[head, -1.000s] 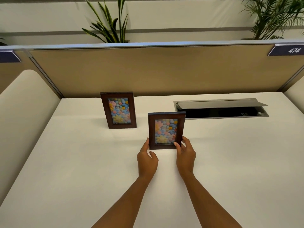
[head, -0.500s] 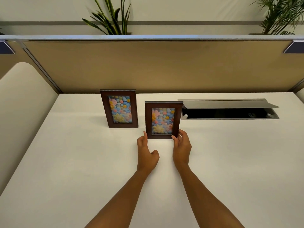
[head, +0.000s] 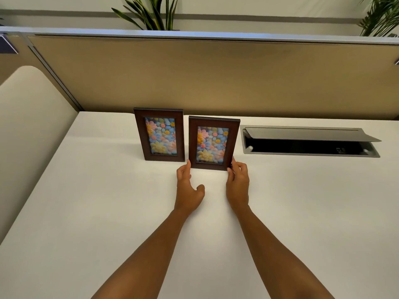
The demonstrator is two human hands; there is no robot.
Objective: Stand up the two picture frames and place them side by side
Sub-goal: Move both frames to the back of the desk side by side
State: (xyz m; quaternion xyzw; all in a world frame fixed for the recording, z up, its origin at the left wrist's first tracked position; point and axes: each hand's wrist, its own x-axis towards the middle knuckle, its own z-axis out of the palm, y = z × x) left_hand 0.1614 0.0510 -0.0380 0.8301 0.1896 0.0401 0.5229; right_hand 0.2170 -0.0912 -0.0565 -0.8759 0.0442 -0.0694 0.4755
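Observation:
Two dark brown picture frames with colourful flower pictures stand upright on the white desk (head: 108,212). The left frame (head: 160,134) stands alone near the back. The right frame (head: 212,143) stands just to its right and slightly nearer to me, almost touching it. My left hand (head: 189,186) touches the right frame's lower left corner with its fingertips, thumb spread apart. My right hand (head: 237,180) holds the lower right corner between thumb and fingers.
A grey cable hatch (head: 308,141) with its lid raised lies in the desk just right of the frames. A tan partition (head: 216,74) closes the back, with plants (head: 151,14) behind it. A cream padded panel (head: 28,130) borders the left.
Both hands have pushed the right frame away from me and leftward, from the desk's middle to a spot right beside the left frame. The left frame has not moved.

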